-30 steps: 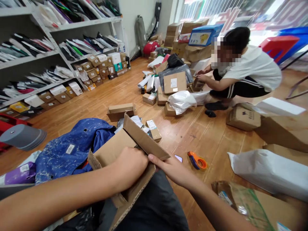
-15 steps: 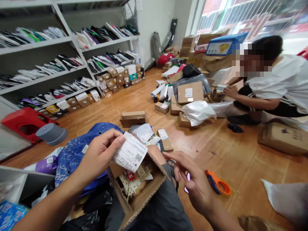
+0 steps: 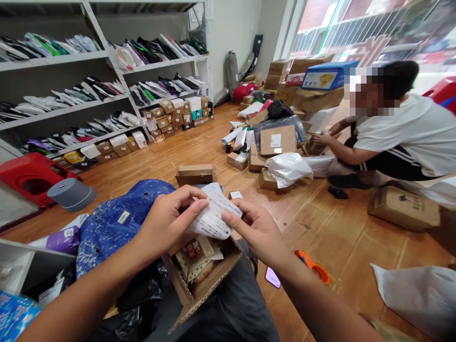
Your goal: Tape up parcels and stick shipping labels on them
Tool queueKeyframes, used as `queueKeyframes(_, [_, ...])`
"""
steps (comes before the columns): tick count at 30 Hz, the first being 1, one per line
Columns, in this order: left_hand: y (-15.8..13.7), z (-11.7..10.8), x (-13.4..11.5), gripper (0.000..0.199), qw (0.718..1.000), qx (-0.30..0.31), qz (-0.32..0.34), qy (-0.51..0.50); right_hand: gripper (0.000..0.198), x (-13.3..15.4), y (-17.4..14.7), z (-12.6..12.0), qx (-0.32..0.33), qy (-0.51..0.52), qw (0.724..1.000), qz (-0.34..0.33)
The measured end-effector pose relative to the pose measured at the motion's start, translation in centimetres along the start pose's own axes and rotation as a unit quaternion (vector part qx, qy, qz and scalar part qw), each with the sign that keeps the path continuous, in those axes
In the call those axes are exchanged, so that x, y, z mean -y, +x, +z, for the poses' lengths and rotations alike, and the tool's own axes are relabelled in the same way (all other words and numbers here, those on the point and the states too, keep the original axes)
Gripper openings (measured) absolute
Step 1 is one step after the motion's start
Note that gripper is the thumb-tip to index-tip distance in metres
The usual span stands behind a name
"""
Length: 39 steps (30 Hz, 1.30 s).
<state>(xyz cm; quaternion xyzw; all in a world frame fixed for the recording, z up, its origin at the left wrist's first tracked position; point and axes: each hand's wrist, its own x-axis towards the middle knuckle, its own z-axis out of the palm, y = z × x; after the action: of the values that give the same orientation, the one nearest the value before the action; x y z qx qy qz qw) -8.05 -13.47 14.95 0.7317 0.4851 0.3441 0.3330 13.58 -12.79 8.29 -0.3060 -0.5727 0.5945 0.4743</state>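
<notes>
Printed slip (image 3: 215, 221) is showing just below the middle of the frame – I am pinching its left side between the thumb and fingers of my left hand (image 3: 171, 219) and its right side in those of my right hand (image 3: 257, 230). Beneath it, an open cardboard box (image 3: 225, 264) is holding wrapped packets (image 3: 199, 260). At upper right – a person (image 3: 404, 137) in white is crouching beside piled parcels (image 3: 278, 139).
</notes>
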Motion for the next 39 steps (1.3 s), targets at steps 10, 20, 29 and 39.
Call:
queueKeyframes(10, [-7.8, -5.3, 5.6, 0.026, 0.979, -0.056, 0.066, 0.185, 0.038, -1.8, -0.8, -5.9, -0.104, 0.179, 0.978, -0.018])
queueKeyframes(20, [-7.4, 1.4, 10.5, 0.037, 0.914, 0.081, 0.206, 0.341, 0.072, -5.2, -5.7, -6.0, 0.022, -0.127, 0.992, -0.005])
queueKeyframes(29, [-10.1, 1.1, 6.0, 0.067, 0.990, 0.111, 0.061, 0.063, 0.051, -5.2, -6.0, -4.4, 0.018, -0.264, 0.959, -0.103])
queueKeyframes(39, [-8.0, -1.9, 4.5, 0.071, 0.939, 0.207, 0.137, 0.238, 0.058, -4.9, -6.4, -3.9, -0.071, -0.435, 0.865, -0.240])
